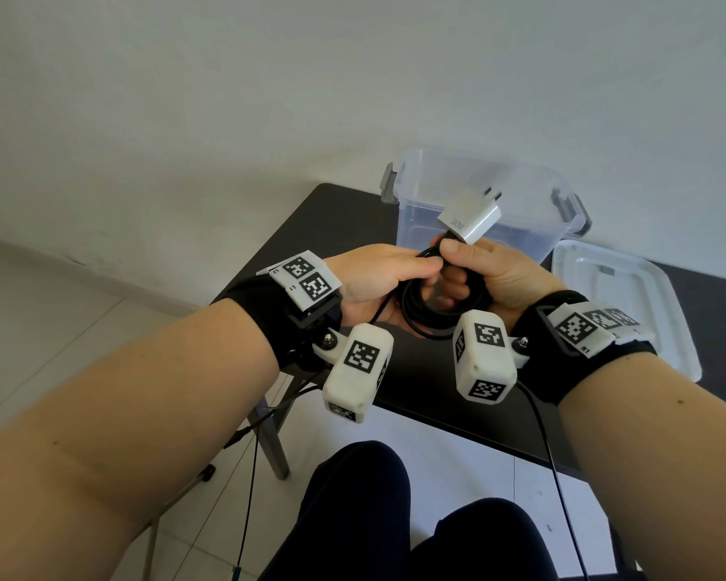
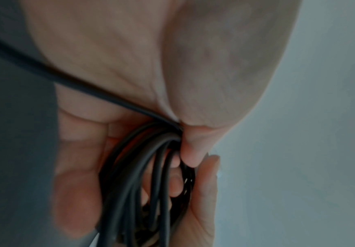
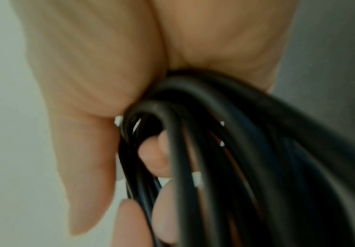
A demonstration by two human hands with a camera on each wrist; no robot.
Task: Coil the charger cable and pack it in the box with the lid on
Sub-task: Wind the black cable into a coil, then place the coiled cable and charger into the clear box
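At the left, the left hand (image 1: 378, 278) is held above the near part of the dark table (image 1: 311, 228), its thumb and fingers pinched on the top of the black cable (image 1: 426, 306). In the left wrist view the cable (image 2: 130, 192) is seen gathered in several loops under the thumb tip, with one strand running off to the left across the palm. Just to the right, the right hand (image 1: 508, 278) is curled round the same coil; in the right wrist view the loops (image 3: 225, 150) are seen passing through its closed fingers. The white plug (image 1: 470, 218) is held upright above both thumbs, prongs pointing far. Behind the hands, the clear box (image 1: 416, 228) stands open on the table. Farthest right, the lid (image 1: 629, 304) lies flat on the table beside the box.
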